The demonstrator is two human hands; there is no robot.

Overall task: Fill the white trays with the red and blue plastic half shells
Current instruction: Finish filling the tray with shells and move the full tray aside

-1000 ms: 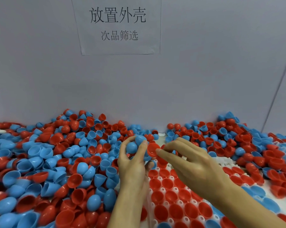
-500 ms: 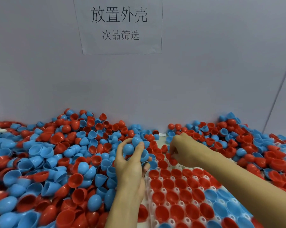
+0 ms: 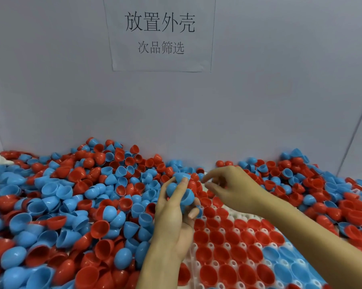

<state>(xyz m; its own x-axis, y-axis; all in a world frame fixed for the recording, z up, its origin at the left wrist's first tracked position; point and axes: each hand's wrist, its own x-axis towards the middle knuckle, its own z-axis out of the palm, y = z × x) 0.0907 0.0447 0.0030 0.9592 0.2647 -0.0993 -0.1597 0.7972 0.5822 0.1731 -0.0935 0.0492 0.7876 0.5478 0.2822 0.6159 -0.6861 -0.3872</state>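
Over the far end of the white tray (image 3: 243, 246), the left hand (image 3: 173, 215) grips a little bunch of blue shells (image 3: 183, 193), and they sit just to the left of the right hand (image 3: 231, 187). The right hand holds nothing I can see; its fingers are loosely bent and reach toward the bunch. Empty cups in the tray lie right under the right hand, so I think that hand is nearer to take a shell and drop it in.
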